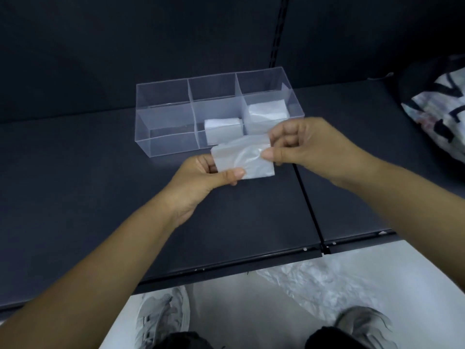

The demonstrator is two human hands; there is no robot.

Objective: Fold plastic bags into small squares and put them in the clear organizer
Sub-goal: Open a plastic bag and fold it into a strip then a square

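On the dark shelf (100, 185), at 12 o'clock from the hands, sits the clear organizer (163, 117). Down at 5 o'clock a loose plastic bag (314, 280) lies on the floor. Both hands hold one folded bag (244, 157) just in front of the organizer. The left hand (201, 172) pinches its near left corner and the right hand (307, 144) pinches its right edge. Inside the organizer lie a middle square (221, 131) and a right square (268, 112). Folding looks nearly done; next, I think, one last press, then a drop into the left part at 10 o'clock
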